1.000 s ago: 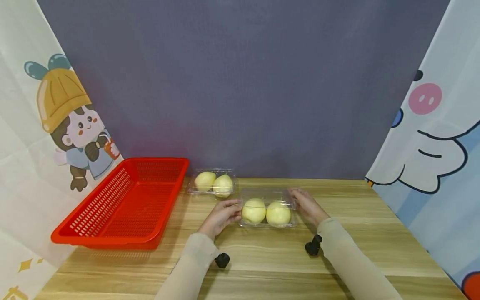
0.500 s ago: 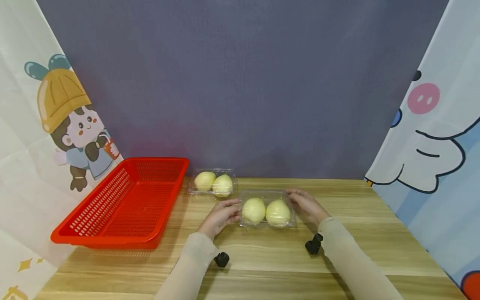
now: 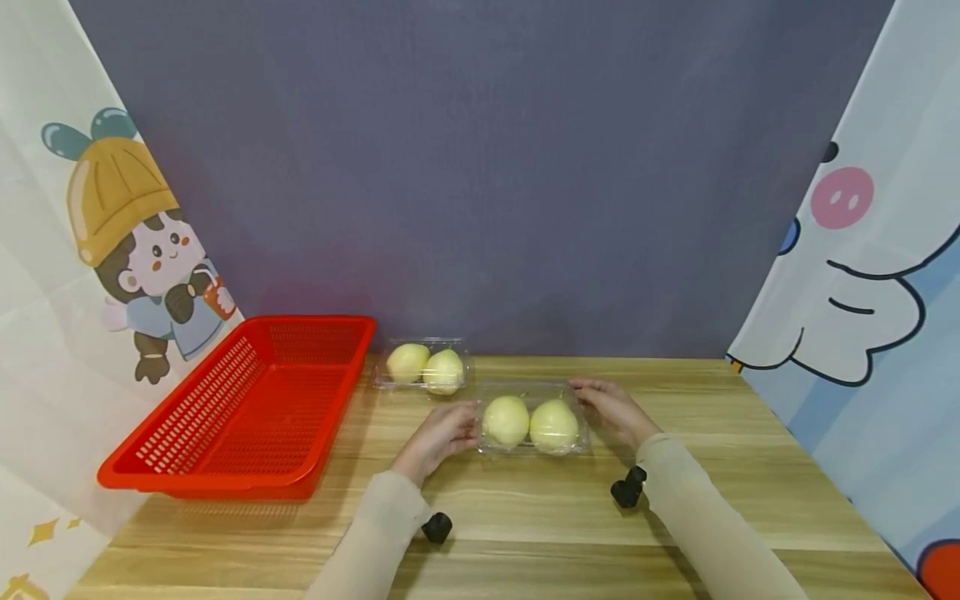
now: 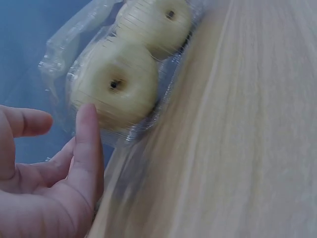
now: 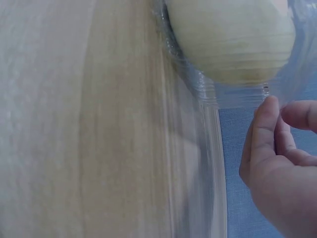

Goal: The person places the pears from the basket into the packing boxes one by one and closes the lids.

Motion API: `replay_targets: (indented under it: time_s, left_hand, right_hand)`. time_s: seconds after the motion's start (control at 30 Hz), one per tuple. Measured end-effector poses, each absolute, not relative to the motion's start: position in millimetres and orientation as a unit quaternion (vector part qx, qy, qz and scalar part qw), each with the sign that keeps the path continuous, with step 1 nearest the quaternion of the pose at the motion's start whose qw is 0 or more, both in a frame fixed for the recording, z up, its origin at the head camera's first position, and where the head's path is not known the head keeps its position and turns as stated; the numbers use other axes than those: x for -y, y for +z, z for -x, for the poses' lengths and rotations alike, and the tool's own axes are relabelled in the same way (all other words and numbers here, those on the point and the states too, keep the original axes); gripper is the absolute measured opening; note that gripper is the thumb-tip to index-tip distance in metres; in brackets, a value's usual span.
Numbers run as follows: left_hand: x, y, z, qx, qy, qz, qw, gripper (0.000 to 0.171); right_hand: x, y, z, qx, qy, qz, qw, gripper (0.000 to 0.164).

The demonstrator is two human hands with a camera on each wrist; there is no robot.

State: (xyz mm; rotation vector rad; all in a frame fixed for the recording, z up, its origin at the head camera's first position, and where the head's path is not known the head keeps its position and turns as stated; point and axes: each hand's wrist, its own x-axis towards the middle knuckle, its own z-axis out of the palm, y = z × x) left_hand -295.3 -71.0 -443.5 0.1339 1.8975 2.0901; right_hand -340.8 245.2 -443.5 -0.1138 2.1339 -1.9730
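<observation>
A clear plastic fruit box (image 3: 533, 446) with two pale yellow pears (image 3: 506, 422) stands on the table between my hands. Its lid lies over the fruit. My left hand (image 3: 444, 433) is at the box's left end, and in the left wrist view its thumb (image 4: 37, 122) stands apart from the fingers, with one fingertip against or very near the plastic. At the far right corner, my right hand (image 3: 611, 410) pinches the box's edge between thumb and fingertips, as the right wrist view shows. A second clear box (image 3: 385, 379) holding two more pears (image 3: 443, 372) sits farther back on the left.
A red perforated plastic basket (image 3: 315, 454) stands on the left of the wooden table (image 3: 525, 533). A dark grey cloth (image 3: 480, 183) hangs behind the table. Printed sheets with cartoon figures flank it on both sides.
The near box's lid, partly raised one second ago, has come down over the pears. The right fingers dropped slightly with it; the left hand has hardly moved.
</observation>
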Motion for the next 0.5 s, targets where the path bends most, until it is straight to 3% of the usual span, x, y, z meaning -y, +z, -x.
replay_targets:
  time_s: [0.27,0.5]
  left_hand:
    - [78.8,-436.8,285.0,-0.67,0.71,-0.064,0.208,0.059]
    - [82.3,-435.6,275.8,-0.67,0.707,-0.065,0.216,0.064]
  right_hand:
    - [-243.9,-444.7,343.2,-0.723,-0.68,0.045,0.109,0.044]
    - [-244.9,-445.7,343.3,-0.725,-0.679,0.047,0.107,0.045]
